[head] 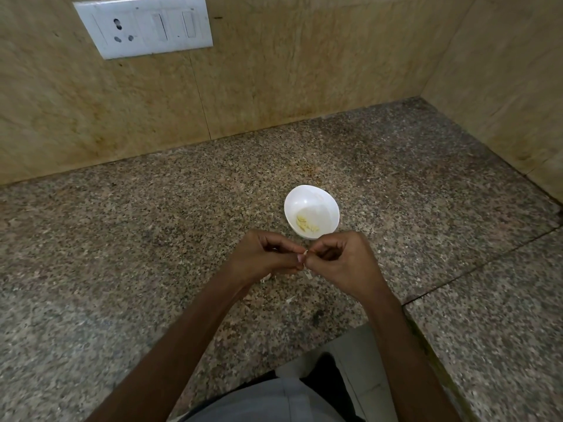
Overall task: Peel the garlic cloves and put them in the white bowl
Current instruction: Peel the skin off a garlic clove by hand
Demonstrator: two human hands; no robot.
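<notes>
A small white bowl (311, 197) stands on the granite counter, with several peeled yellowish garlic cloves (306, 224) in its bottom. Just in front of the bowl, my left hand (262, 257) and my right hand (344, 260) meet fingertip to fingertip over the counter. Between them they pinch one pale garlic clove (302, 256), mostly hidden by the fingers. Thin white bits of garlic skin (308, 274) lie on the counter under the hands.
The speckled granite counter (152, 239) runs into a corner, with beige tiled walls behind and to the right. A white switch and socket plate (143, 25) sits on the back wall. The counter's front edge steps back near my body, and a seam crosses its right side.
</notes>
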